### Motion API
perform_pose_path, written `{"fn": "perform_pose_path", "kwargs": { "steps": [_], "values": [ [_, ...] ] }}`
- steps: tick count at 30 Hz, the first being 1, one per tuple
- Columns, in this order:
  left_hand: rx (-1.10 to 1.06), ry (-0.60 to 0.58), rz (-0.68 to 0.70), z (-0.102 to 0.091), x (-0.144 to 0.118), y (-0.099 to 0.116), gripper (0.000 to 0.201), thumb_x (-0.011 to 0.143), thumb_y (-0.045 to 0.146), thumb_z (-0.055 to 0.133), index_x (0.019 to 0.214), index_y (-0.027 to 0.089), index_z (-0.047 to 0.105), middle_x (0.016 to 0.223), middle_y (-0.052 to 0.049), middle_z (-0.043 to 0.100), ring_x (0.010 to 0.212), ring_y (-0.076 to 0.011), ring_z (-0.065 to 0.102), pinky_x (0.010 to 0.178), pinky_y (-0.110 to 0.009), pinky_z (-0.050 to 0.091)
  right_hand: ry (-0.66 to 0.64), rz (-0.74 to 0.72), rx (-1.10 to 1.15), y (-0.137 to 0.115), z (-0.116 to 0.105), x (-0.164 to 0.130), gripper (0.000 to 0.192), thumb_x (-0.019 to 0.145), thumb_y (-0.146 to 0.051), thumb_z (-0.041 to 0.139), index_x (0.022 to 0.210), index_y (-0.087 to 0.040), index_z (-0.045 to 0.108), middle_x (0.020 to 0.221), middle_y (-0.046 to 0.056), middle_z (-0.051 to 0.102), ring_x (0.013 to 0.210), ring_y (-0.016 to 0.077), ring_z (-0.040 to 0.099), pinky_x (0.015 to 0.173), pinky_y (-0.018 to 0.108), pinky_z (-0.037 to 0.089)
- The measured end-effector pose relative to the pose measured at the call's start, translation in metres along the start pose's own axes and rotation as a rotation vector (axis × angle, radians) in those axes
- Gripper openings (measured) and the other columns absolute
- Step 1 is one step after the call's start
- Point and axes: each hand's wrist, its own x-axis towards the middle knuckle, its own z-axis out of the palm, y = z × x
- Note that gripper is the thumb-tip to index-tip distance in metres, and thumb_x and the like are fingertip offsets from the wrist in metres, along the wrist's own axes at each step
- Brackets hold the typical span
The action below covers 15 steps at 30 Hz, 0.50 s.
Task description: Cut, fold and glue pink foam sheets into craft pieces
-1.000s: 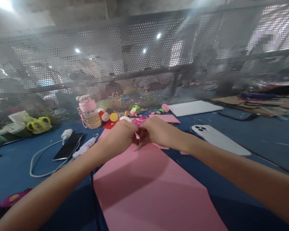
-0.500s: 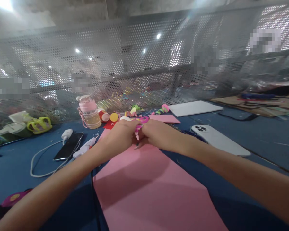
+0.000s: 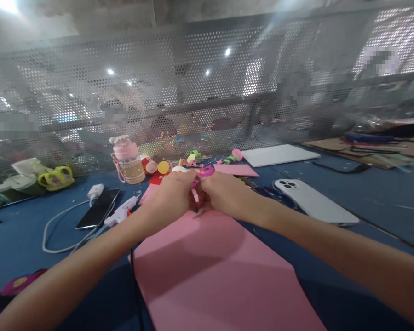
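My left hand [image 3: 174, 193] and my right hand [image 3: 224, 191] meet above the far end of a large pink paper sheet [image 3: 224, 276]. In my right hand are what look like scissors with magenta ring handles [image 3: 207, 171]; its fingers curl round them and the blades are mostly hidden. A small piece of pink paper [image 3: 195, 195] is pinched in the closed fingers of my left hand, between the two hands. The fingertips of both hands overlap and partly cover each other.
Left are a black phone [image 3: 98, 209], a white charger [image 3: 95, 191], a glue gun [image 3: 122, 212] and a pink-topped bottle [image 3: 129, 161]. Right lie a white phone [image 3: 317, 202] and a white board [image 3: 281, 155]. A perforated metal screen [image 3: 207, 92] stands behind the blue tabletop [image 3: 376, 202].
Both hands stay together in nearly the same place, with small finger shifts around the pink piece and the magenta handles. The large pink sheet has shifted slightly to the left.
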Motion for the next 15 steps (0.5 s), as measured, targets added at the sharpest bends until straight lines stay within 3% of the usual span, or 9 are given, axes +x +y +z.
{"fn": "perform_pose_path", "kwargs": {
  "steps": [5,10,15],
  "values": [
    [-0.073,-0.007,-0.002,-0.0007,-0.0023,0.002,0.039,0.058,0.001,0.046,0.093,0.014,0.055,0.074,-0.004,0.063,0.064,-0.0159,0.055,0.06,-0.026,0.039,-0.007,-0.027,0.068,0.0018,0.0004,0.0004,0.016,0.064,-0.032,0.069,0.065,-0.017,0.067,0.063,0.003,0.064,0.059,0.0122,0.055,0.051,0.021,0.031],
    [-0.126,-0.083,-0.029,-0.0019,-0.0022,0.0033,0.026,0.058,0.002,0.046,0.079,0.012,0.058,0.065,-0.004,0.063,0.059,-0.0163,0.056,0.055,-0.025,0.039,-0.095,-0.007,0.016,-0.0032,-0.0045,-0.0014,0.009,0.071,-0.022,0.062,0.07,-0.017,0.07,0.062,0.004,0.065,0.058,0.0122,0.055,0.051,0.021,0.031],
    [-0.107,-0.086,-0.06,-0.0021,-0.0019,0.0063,0.026,0.056,0.0,0.046,0.074,0.012,0.059,0.063,-0.004,0.064,0.059,-0.0161,0.057,0.053,-0.024,0.038,-0.069,-0.025,-0.011,-0.0033,-0.0027,-0.0023,0.009,0.07,-0.02,0.062,0.071,-0.019,0.071,0.064,0.005,0.066,0.06,0.0137,0.056,0.051,0.022,0.03]
  ]
}}
